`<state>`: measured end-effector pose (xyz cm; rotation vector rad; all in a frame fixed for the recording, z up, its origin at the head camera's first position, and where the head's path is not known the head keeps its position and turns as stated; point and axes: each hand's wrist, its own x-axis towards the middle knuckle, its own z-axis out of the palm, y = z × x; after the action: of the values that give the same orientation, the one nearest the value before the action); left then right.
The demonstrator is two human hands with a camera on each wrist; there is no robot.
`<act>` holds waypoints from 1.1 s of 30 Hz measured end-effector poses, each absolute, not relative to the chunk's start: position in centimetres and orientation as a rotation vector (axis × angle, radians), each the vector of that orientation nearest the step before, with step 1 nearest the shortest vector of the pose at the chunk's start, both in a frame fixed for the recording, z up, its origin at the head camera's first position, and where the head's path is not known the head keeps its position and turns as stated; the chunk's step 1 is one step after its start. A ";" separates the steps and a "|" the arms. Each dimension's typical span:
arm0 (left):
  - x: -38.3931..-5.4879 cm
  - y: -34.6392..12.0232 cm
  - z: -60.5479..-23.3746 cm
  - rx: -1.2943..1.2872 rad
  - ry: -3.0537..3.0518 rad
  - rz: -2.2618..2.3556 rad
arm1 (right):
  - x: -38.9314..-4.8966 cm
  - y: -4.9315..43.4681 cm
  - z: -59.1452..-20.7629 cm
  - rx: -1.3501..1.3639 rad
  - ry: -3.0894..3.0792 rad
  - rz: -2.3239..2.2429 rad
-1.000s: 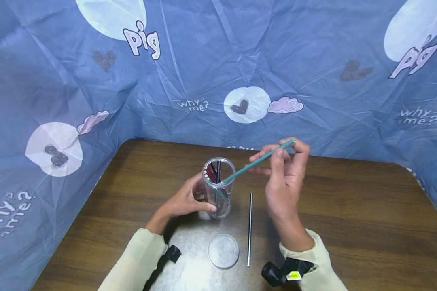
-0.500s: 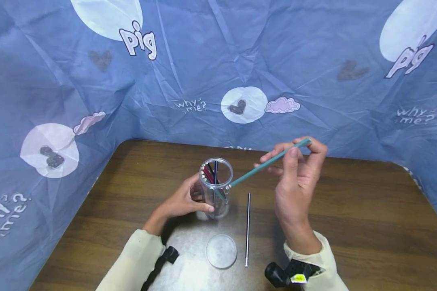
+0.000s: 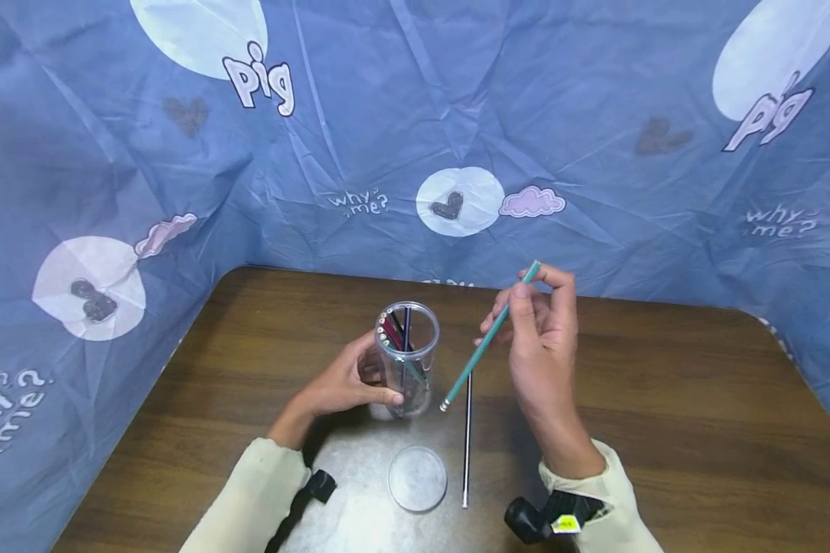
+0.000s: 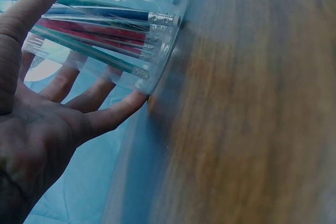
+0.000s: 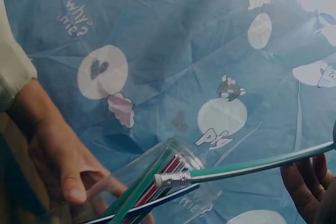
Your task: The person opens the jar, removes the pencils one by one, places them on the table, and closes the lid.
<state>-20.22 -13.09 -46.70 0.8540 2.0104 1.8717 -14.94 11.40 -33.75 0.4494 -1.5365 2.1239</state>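
A clear plastic jar (image 3: 415,392) stands upright on the table, and my left hand (image 3: 349,380) grips it from the left side. Inside lean several pencils (image 4: 105,35), red, green and dark blue, their eraser ends at the jar's bottom in the left wrist view. My right hand (image 3: 542,346) pinches a green pencil (image 3: 487,338) near its upper end, to the right of the jar. That pencil slants down to the left, its metal band and white eraser lowest. In the right wrist view its eraser end overlaps the jar.
A dark striped pencil (image 3: 466,445) lies lengthwise on the wooden table (image 3: 698,399), below the green one. Left of it is a round clear lid (image 3: 418,479). A blue printed cloth (image 3: 360,146) hangs behind and at the sides.
The green pencil's eraser end has come from the jar's mouth to outside the jar, on its right. My right hand went right, then partly back left, tilting the pencil steeper. My left hand keeps its grip.
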 end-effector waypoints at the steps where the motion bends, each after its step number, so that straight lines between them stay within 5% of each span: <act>1: -20.2 -13.2 -46.7 0.857 2.013 1.871 | -14.9 11.4 -33.9 0.441 -1.556 2.130; 22: -20.3 -13.0 -46.9 0.865 1.978 1.885 | -15.7 12.9 -37.0 0.177 -1.987 1.921; 33: -20.3 -13.1 -47.0 0.864 1.998 1.869 | -16.8 13.9 -39.8 -0.198 -2.460 1.616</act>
<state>-20.34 -13.09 -46.95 0.8636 1.9976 1.8691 -16.79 13.94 -39.77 -0.1979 -2.4604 1.6162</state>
